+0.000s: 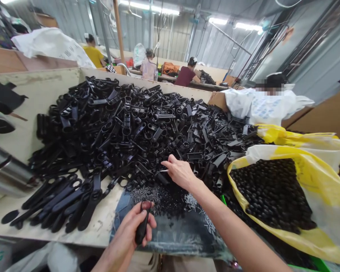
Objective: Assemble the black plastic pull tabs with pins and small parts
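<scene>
My left hand (138, 224) is closed around a black plastic handle part (142, 229) with a ring at its upper end, above the front edge of the work surface. My right hand (180, 172) reaches over the front of a large heap of black plastic parts (130, 121), its fingers pinched together. A thin, shiny metal tool (163, 171) sticks out to the left from under those fingers; the rest of it is hidden. Between the hands lie small grey pins (144, 194), tiny black pieces (172, 202) and pale metal pins (191, 202) on a dark mat (175, 230).
Several long black handles (73, 200) lie at the left beside a steel container (8, 170). A yellow-and-white bag (314, 177) of round black pieces (272, 192) stands at the right. Wooden side boards (25, 98) enclose the heap. Several people (185, 73) sit farther back.
</scene>
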The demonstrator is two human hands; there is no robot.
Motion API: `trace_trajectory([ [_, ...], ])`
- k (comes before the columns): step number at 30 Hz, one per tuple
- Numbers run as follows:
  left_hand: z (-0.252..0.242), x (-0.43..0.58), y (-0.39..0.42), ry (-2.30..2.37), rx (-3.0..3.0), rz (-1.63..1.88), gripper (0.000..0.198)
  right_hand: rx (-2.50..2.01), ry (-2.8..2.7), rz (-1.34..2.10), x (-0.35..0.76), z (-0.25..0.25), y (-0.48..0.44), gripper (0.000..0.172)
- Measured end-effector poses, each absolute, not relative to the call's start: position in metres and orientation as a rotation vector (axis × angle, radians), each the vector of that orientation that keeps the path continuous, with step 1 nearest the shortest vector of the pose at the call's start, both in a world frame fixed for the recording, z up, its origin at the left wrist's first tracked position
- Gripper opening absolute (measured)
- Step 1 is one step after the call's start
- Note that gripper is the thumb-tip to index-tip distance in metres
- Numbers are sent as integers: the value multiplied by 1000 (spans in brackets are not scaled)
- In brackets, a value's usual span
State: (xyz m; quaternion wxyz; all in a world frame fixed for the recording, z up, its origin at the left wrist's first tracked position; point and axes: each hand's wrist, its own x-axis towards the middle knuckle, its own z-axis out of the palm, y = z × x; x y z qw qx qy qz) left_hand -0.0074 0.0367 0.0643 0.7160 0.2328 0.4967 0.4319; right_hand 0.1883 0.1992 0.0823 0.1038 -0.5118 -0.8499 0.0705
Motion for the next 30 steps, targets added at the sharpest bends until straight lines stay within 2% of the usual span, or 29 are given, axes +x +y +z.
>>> trace_trajectory([
  [4, 59, -11, 36, 1106, 504, 951, 49, -1540, -2485, 287, 187, 85, 199, 26],
  [12, 65, -10, 36, 1085, 448, 950, 59, -1471, -2221, 659, 223, 98, 162, 28],
  [15, 72, -5, 35, 1035, 442, 958, 63, -1364, -2167, 822, 222, 99, 134, 30],
  [19, 79, 3, 28, 1005, 494, 947, 60, -1092, -2090, 1051, 204, 93, 91, 29],
  [24, 80, 6, 15, 1071, 521, 899, 69, -981, -2063, 825, 185, 71, 61, 31],
  [28, 78, 1, 10, 1192, 666, 773, 70, -979, -2037, 718, 183, 64, 56, 16],
  [30, 77, 0, 9, 1294, 831, 681, 71, -942, -2065, 654, 184, 67, 53, 16],
])
